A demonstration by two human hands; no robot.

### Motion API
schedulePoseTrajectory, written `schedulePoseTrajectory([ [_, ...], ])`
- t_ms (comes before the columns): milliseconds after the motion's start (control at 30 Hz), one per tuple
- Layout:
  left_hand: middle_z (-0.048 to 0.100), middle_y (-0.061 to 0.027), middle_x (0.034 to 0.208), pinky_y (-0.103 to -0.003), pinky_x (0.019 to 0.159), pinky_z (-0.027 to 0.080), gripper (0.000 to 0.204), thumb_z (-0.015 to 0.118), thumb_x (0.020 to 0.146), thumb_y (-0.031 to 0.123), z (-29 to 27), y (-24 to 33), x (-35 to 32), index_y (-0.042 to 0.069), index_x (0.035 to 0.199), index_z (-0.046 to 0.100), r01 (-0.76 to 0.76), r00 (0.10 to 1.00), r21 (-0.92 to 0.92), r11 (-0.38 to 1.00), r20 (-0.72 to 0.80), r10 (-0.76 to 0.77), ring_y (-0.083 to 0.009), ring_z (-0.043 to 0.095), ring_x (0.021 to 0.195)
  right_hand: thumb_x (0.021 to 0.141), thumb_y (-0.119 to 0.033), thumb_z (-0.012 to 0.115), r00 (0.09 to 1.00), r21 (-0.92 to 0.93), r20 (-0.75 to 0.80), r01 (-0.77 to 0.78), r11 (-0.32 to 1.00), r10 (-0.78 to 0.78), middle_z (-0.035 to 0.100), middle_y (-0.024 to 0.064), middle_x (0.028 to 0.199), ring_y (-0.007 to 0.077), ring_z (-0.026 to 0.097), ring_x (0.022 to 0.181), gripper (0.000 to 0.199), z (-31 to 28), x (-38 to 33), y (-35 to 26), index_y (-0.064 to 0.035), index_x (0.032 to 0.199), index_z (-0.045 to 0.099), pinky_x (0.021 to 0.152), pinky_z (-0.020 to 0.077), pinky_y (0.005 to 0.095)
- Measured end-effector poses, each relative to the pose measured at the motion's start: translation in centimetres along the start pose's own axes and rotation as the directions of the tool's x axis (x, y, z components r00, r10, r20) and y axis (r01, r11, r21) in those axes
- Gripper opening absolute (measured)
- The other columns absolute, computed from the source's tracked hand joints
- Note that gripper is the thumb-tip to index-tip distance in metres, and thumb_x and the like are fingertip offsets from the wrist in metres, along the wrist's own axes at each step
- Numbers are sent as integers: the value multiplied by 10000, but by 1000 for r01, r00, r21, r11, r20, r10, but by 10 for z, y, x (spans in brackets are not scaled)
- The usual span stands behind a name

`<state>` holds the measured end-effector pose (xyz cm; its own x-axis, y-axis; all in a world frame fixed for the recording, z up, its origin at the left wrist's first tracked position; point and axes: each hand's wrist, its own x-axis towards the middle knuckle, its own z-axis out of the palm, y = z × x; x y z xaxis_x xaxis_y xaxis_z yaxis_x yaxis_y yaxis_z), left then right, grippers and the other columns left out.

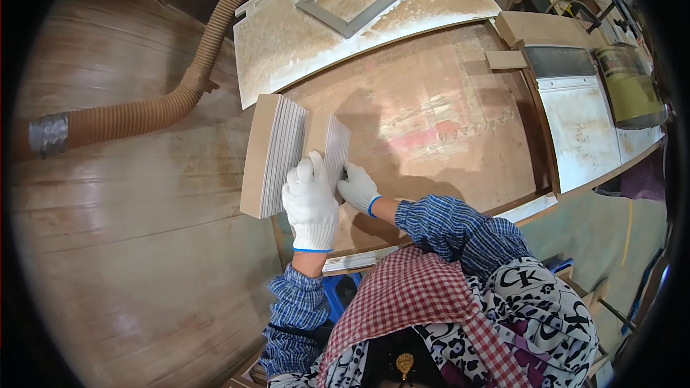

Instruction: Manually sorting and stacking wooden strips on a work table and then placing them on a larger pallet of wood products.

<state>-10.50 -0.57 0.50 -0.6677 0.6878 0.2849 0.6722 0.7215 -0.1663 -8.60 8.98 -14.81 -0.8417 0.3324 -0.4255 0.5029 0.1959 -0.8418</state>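
A tall stack of thin board strips (pixel 272 156), brown on its broad side and with pale grooved edges, stands at the left side of the bench. Just right of it is a smaller stack of board strips (pixel 335 144). My left hand (pixel 311 197), in a white knitted glove with a blue cuff, grips the near end of the smaller stack, its fingers bent over the brown face. From the right, my gloved right hand (pixel 358 187) presses against the same stack's pale edges. Part of each hand's fingers is hidden by the strips.
The worn wooden bench top (pixel 431 108) spreads to the right. Beyond it, a grey frame (pixel 348 29) lies on a dusty white board (pixel 460 0). A ribbed hose (pixel 154 118) curves along the left. A yellow-green motor housing (pixel 629 86) and a small wood block (pixel 506 59) are at right.
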Motion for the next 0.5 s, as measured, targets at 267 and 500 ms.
schedulePoseTrajectory([
  [267,530,-80,1104,-335,724,501,512,629,806,148,8,-1,4,32,1293,523,28,1000,175,984,5,-30,-237,556,909,791,-210,542,999,12,-39,-37,999,37,540,317,1200,476,546,1121,479,7,5,-6,26,1206,516,976,446,505],
  [500,542,-86,1134,-345,752,511,475,624,829,119,0,5,10,46,1289,532,83,996,154,985,28,-88,-250,567,941,801,-218,544,995,-36,-88,-56,998,52,540,341,1195,485,567,1090,439,-10,13,-23,41,1155,534,954,467,508],
])
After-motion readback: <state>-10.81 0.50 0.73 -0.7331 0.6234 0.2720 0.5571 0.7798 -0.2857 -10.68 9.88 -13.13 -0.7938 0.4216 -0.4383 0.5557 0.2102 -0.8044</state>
